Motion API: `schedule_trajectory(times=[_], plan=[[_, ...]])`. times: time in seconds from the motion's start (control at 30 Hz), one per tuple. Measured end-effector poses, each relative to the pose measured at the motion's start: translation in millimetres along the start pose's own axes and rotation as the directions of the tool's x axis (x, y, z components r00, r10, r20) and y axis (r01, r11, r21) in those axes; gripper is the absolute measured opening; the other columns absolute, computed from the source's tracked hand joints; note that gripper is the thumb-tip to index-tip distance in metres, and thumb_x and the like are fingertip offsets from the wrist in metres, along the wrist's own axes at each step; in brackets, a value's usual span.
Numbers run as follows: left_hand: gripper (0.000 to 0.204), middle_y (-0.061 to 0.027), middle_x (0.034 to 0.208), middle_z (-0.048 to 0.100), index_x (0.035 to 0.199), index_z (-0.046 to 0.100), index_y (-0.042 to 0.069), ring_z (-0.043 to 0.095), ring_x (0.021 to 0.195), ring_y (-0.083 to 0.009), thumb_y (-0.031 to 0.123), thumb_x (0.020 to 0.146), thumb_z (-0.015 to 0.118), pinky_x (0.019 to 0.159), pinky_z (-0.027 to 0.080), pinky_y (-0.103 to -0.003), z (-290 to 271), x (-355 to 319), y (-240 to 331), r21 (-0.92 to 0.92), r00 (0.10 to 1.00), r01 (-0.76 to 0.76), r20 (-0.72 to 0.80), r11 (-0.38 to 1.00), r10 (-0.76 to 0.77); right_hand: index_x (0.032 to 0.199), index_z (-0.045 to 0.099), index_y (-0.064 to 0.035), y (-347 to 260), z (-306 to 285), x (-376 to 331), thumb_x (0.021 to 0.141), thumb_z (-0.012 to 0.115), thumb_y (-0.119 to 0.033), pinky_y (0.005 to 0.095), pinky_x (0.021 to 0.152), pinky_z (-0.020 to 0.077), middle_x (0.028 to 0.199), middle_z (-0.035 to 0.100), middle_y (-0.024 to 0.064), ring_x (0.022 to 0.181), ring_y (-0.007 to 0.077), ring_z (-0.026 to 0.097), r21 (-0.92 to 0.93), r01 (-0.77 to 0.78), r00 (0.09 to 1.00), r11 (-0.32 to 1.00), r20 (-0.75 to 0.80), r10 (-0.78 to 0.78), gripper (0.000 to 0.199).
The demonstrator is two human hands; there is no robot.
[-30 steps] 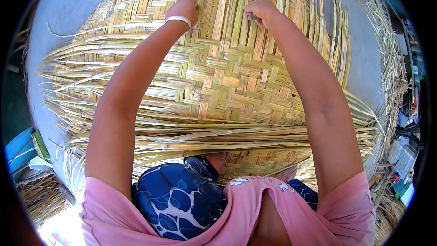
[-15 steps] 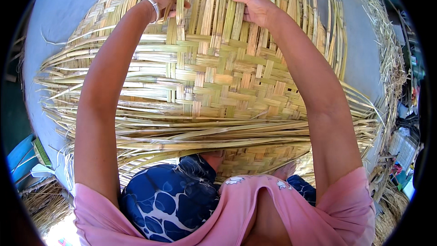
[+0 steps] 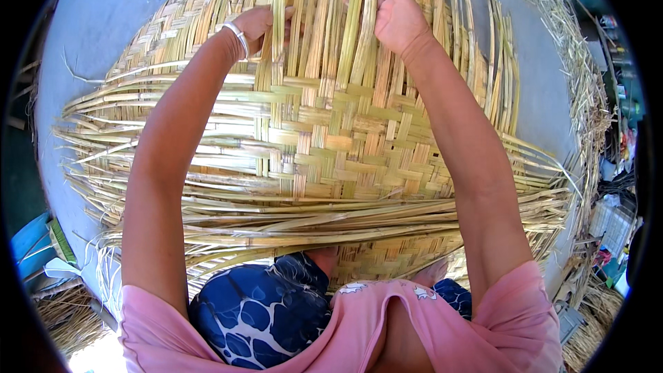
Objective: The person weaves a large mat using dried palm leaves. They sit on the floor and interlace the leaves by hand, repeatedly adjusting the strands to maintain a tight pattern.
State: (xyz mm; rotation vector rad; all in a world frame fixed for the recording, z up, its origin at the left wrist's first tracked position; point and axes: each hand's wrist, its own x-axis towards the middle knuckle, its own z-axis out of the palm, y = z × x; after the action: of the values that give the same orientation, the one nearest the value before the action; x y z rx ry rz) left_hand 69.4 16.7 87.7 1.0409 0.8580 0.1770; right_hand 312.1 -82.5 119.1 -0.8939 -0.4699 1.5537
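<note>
A woven mat (image 3: 324, 138) of flat yellow-green cane strips spreads out in front of me. At its far middle, several lengthwise strips (image 3: 314, 34) rise loose from the weave. My left hand (image 3: 259, 26), with a white bracelet at the wrist, curls round a strip (image 3: 278, 21); its fingertips are partly behind it. Farther right, my right hand (image 3: 399, 17) is closed on the edge of another raised strip (image 3: 364, 21), thumb up and fingers mostly hidden. Between the hands, the other strips lie side by side over the crosswise ones.
A bundle of loose long strips (image 3: 324, 224) lies across the mat near my knees. Strip ends fan out on the left (image 3: 83, 121). Cane scraps (image 3: 583, 97) line the right side of the grey floor (image 3: 76, 69). A blue dustpan-like thing (image 3: 31, 245) is at the far left.
My left hand has shifted slightly down and right. The right hand has turned and now lifts its strip, which bends more. The mat sits a little lower in view.
</note>
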Motion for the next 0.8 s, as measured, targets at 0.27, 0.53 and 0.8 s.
schedule_trajectory(times=[0.27, 0.53, 0.8], plan=[[0.026, -0.0061, 0.084, 0.063, 0.101, 0.058, 0.005, 0.062, 0.075, -0.0159, 0.027, 0.088, 0.056, 0.066, 0.053, -0.030, 0.6, -8.8, 1.6, -0.219, 0.999, 0.002, 0.052, 0.976, 0.010, 0.106, 0.051, 0.0071, -19.2, 7.5, 15.7, 0.093, 0.045, -0.028, 0.0313, 0.071, 0.0563, 0.095, 0.060, 0.0181, 0.083, 0.0200, 0.062, 0.023, -0.211, 0.934, 0.977, 0.301, 0.194, 0.037], [0.030, -0.0080, 0.089, 0.064, 0.106, 0.057, -0.002, 0.064, 0.075, -0.0175, 0.016, 0.082, 0.062, 0.067, 0.055, -0.032, 33.9, -47.8, 55.7, 0.014, 0.948, -0.042, 0.318, 0.999, 0.036, 0.106, 0.052, 0.0019, -19.5, 54.9, 35.7, 0.077, 0.069, -0.018, 0.0340, 0.075, 0.0550, 0.084, 0.060, 0.0127, 0.083, 0.0242, 0.061, -0.040, -0.268, 0.923, 0.963, 0.275, 0.268, 0.039], [0.039, -0.0091, 0.093, 0.062, 0.115, 0.054, -0.002, 0.062, 0.075, -0.0153, 0.012, 0.080, 0.064, 0.064, 0.054, -0.029, 37.4, -47.9, 57.6, 0.101, 0.951, 0.002, 0.308, 0.995, -0.033, 0.082, 0.057, -0.0033, -50.5, 59.5, 54.1, 0.074, 0.070, -0.014, 0.0318, 0.055, 0.0511, 0.071, 0.060, 0.0104, 0.062, 0.0203, 0.059, 0.022, 0.151, 0.986, 0.988, -0.073, -0.149, 0.019]])
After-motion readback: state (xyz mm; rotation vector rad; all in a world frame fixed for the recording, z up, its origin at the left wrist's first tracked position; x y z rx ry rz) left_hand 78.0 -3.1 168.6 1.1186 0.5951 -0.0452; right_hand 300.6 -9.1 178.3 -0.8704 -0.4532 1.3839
